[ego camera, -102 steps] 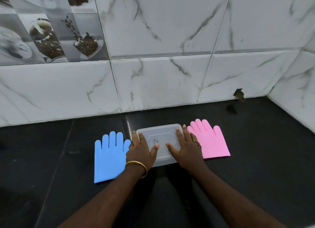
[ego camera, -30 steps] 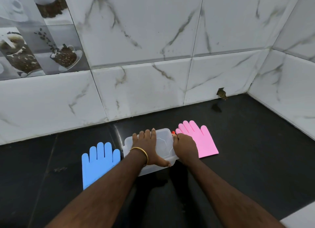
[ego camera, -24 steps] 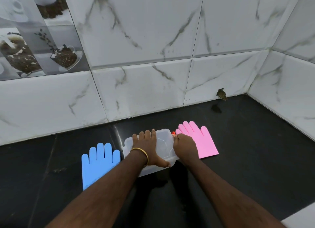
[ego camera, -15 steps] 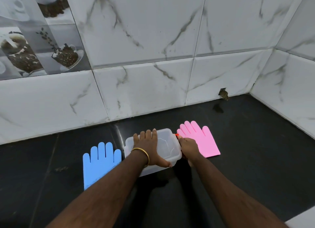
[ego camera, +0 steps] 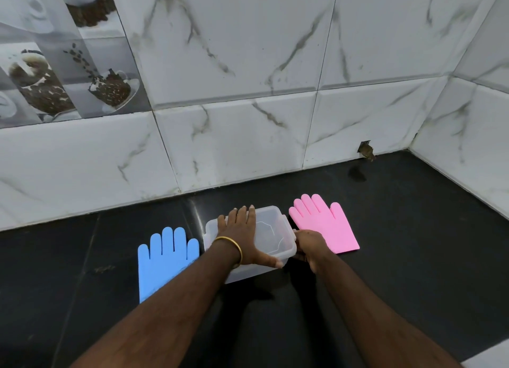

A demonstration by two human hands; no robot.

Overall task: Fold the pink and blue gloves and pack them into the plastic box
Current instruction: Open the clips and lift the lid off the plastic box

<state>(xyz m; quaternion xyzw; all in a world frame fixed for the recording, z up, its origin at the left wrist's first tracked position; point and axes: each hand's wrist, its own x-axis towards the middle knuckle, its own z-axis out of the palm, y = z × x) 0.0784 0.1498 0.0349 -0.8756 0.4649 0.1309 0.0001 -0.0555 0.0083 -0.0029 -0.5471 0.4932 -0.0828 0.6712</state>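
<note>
A clear plastic box (ego camera: 278, 231) with its lid on stands on the black counter between two flat gloves. The blue glove (ego camera: 162, 260) lies unfolded to its left, partly under my left forearm. The pink glove (ego camera: 327, 225) lies unfolded to its right. My left hand (ego camera: 245, 232) presses flat on the lid, fingers spread toward the wall, thumb on the near edge. My right hand (ego camera: 308, 243) grips the box's right end at the lid's edge, fingers curled; what they pinch is hidden.
The black counter (ego camera: 413, 257) meets a white marble-tiled wall (ego camera: 234, 147) close behind the box, and a side wall (ego camera: 473, 161) closes the right. A small hole (ego camera: 366, 150) sits at the wall's base, back right. A pale corner (ego camera: 493, 359) shows at bottom right.
My right hand slid from the lid's top down to the box's right end and curled there. My left hand stayed pressed on the lid. Both gloves lie as before.
</note>
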